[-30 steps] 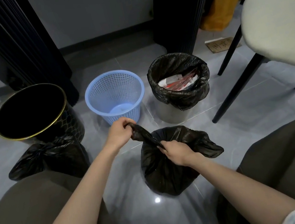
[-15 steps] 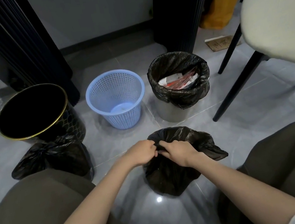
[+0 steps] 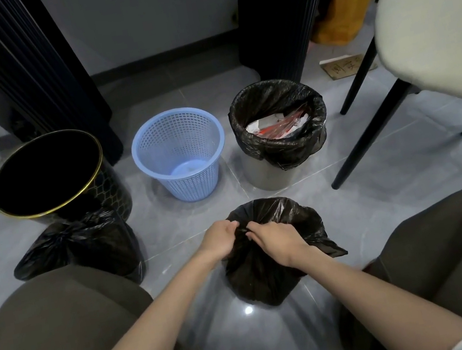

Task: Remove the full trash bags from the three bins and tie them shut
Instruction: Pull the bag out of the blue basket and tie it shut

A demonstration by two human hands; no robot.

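Closer together than a second ago, left hand (image 3: 219,238) and right hand (image 3: 278,242), fingertips nearly meeting, both pinching the gathered neck of the black trash bag (image 3: 260,280). Glossy, crinkled, bulging; sits on the grey tile floor (image 3: 378,179) between the knees, near the blue basket (image 3: 180,156). Loose flap sticking out rightward. Knot or mere twist hidden under the fingers; cannot tell which. Farther left, second black bag (image 3: 82,247), lower edge cut off by a knee, just before the gold-rimmed black bin (image 3: 109,190).

Grey tiled floor (image 3: 378,179) carries: black bin (image 3: 112,189), blue mesh bin (image 3: 192,188), lined grey bin (image 3: 264,176), left bag (image 3: 82,247), centre bag (image 3: 260,280), chair legs (image 3: 370,131).
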